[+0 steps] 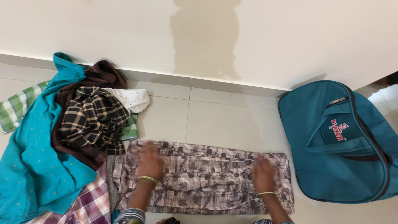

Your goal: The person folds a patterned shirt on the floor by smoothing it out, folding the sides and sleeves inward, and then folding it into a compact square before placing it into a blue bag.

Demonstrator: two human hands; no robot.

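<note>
A grey-brown patterned cloth (pixel 207 174) lies folded into a long flat strip on the tiled floor. My left hand (pixel 148 161) presses flat on its left end, fingers spread; a green bangle circles that wrist. My right hand (pixel 263 173) rests flat on the right end, with a thin yellow bangle on the wrist. Both hands are blurred by motion. Neither hand grips anything.
A heap of clothes (pixel 62 137) lies at the left: a teal garment, a dark checked shirt, a brown piece, a white dotted piece, green and purple checks. A teal duffel bag (pixel 344 141) sits at the right. A cream wall (pixel 207 37) runs along the back.
</note>
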